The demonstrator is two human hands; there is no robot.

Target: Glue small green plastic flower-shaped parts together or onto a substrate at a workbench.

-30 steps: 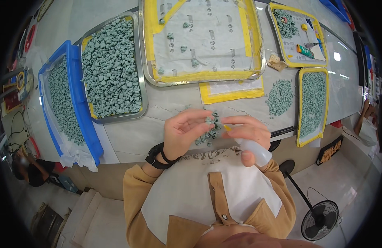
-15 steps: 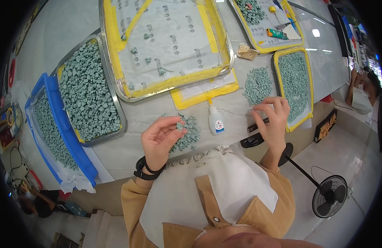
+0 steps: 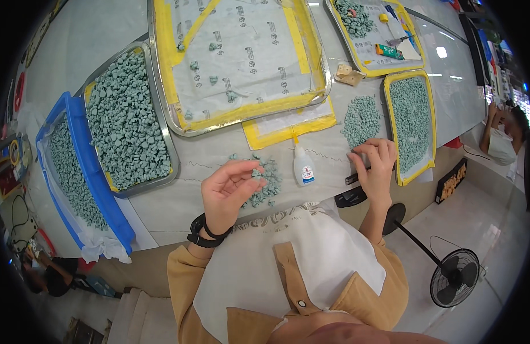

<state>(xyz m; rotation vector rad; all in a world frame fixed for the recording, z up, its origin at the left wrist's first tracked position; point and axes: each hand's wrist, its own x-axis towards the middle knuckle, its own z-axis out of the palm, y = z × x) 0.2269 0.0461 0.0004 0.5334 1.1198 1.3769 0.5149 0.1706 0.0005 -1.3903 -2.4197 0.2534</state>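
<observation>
The left hand [image 3: 228,189] is raised palm-up above the desk [image 3: 219,157], its fingers curled and its thumb and fingertips pinched on one small green stone [image 3: 256,173]. Directly beside it lies a loose pile of green stones [image 3: 266,184] on the desk surface. A white glue bottle [image 3: 303,166] stands upright just right of that pile, between the two hands. The right hand [image 3: 375,166] rests flat near the desk's front edge, fingers spread and holding nothing, its fingertips touching the lower edge of a second loose pile of stones [image 3: 361,119]. To the right of that hand sits a narrow yellow-rimmed tray [image 3: 431,137] filled with stones. Farther back lies a large metal tray [image 3: 322,92] lined with paper and yellow tape, with a metal tray of stones [image 3: 162,143] and a blue bin [image 3: 84,166] to its left.
</observation>
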